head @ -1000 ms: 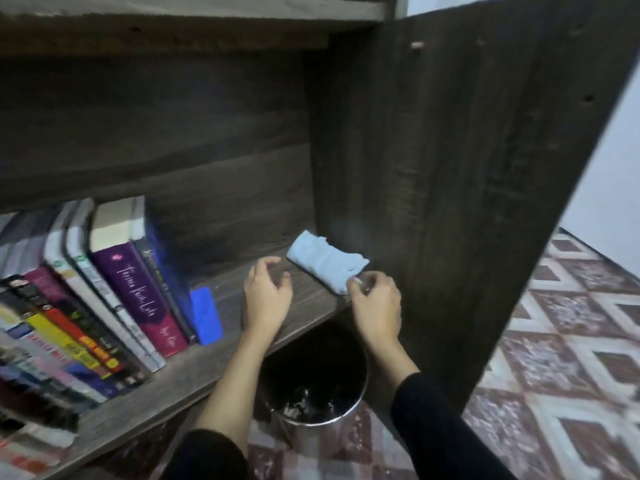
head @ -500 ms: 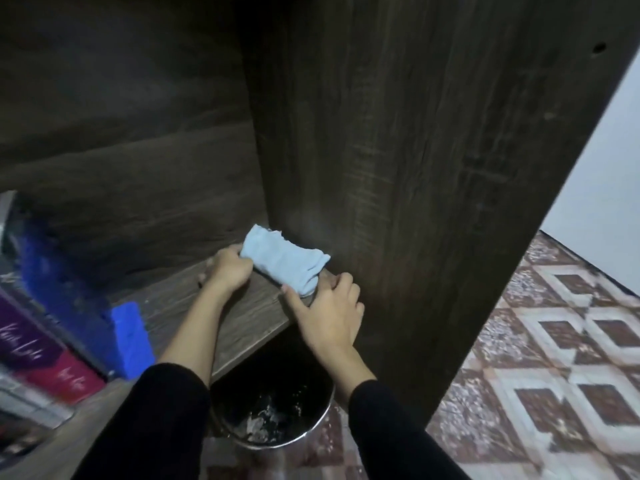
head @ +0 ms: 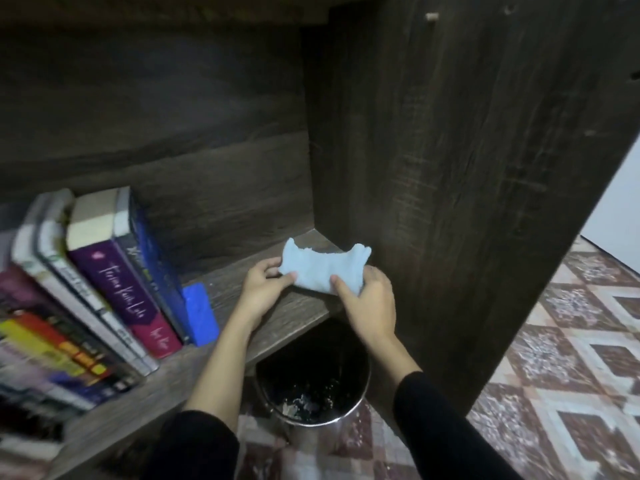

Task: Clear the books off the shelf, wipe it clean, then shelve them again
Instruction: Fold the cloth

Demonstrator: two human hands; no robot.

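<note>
View from beside the person, facing a dark wooden bookcase. The upright side panel (head: 467, 168) fills the scene from 12 to 4 o'clock. The shelf (head: 221, 296) runs from the panel's inner corner down towards 8 o'clock, its right stretch bare. A row of books (head: 104, 289) leans at 9 o'clock, so by judgement the clearing is only partly done or the reshelving has begun; which of the two cannot be told. A metal bin (head: 322, 434) stands on the patterned floor at 6 o'clock, below the shelf edge. The left hand (head: 261, 292) pinches the cloth's left end between thumb and fingers; the right hand (head: 370, 303) curls over the right end, so both hands grasp it. The pale blue cloth (head: 322, 268), bunched into a loose roll, sits on the shelf just right of centre, its far end touching or nearly touching the panel. A blue block (head: 201, 315) rests against the last book, at 8 o'clock from the cloth. The cloth looks light, soft and limp: it will sag and unroll if lifted by one end, so it is best taken in a flat palm across its middle and pressed down for wiping.
</note>
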